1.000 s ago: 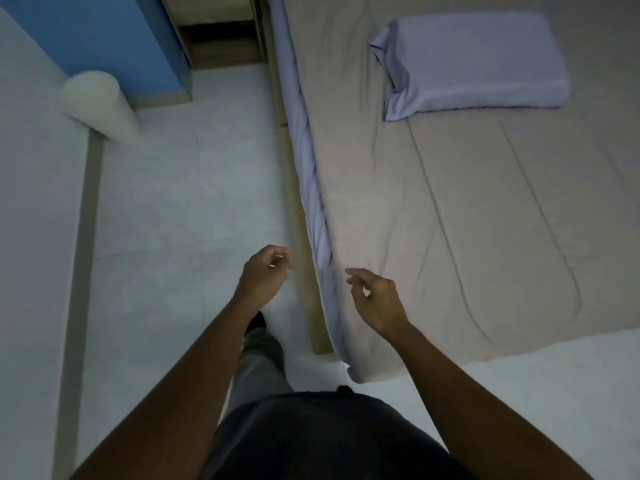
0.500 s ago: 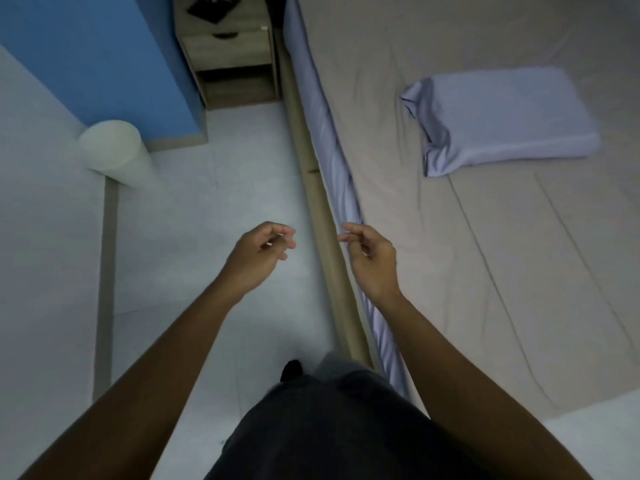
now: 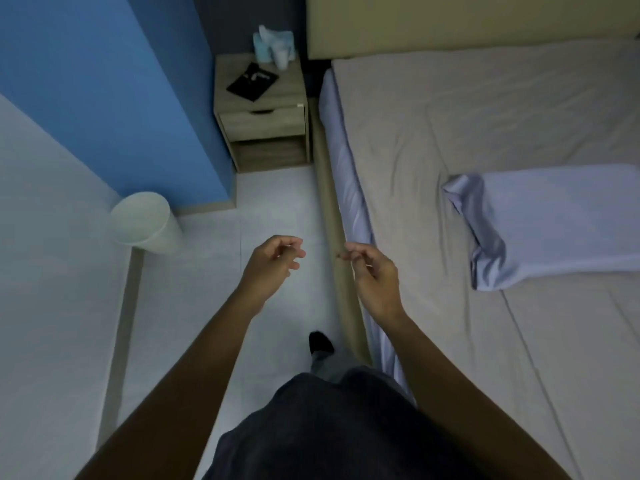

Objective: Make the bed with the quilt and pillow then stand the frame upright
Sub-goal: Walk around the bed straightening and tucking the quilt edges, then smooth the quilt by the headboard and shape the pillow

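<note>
A beige quilt (image 3: 467,126) lies spread flat over the bed on the right. On it rests a pale lilac pillow (image 3: 554,223), well below the headboard. A dark frame (image 3: 252,81) lies flat on the wooden nightstand (image 3: 263,123) at the head of the bed. My left hand (image 3: 273,265) hovers over the floor beside the bed, fingers loosely curled and holding nothing. My right hand (image 3: 374,275) hangs over the bed's side rail, also loosely curled and empty. Neither hand touches the bedding.
A white bin (image 3: 145,220) stands on the pale floor by the blue wall (image 3: 104,81). A tissue box and a small cup (image 3: 280,57) sit at the back of the nightstand. The lilac sheet (image 3: 346,174) shows along the mattress side. The beige headboard (image 3: 450,19) is at the top.
I have walked along the bed's side toward its head; the nightstand and headboard have come into view and the pillow has slid lower in the view. Both hands stay raised and empty.
</note>
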{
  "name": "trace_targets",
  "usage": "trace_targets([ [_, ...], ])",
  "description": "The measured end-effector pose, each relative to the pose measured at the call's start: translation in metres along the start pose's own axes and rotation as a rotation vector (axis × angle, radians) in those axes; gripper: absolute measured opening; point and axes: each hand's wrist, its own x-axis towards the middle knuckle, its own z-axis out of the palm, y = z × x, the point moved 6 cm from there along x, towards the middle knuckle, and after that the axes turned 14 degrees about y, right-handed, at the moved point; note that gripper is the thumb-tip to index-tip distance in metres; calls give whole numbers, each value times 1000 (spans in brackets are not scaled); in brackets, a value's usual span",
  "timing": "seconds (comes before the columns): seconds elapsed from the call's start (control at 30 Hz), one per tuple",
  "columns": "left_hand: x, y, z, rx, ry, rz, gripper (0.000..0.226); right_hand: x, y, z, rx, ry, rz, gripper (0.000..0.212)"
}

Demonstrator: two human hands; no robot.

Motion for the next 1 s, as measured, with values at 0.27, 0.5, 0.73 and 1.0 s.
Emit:
trace_targets([
  [0.27, 134, 83, 27, -87, 58, 3, 17, 160, -48, 36, -12, -7, -52, 21],
  [0.5, 291, 129, 57, -73, 32, 37, 19, 299, -48, 92, -82, -54, -154, 20],
  [0.73, 449, 179, 85, 82, -119, 79, 16, 444, -69, 150, -182, -30, -162, 22],
  [1.0, 605, 257, 142, 141, -193, 81, 13, 595, -56, 215, -192, 42, -75, 24],
])
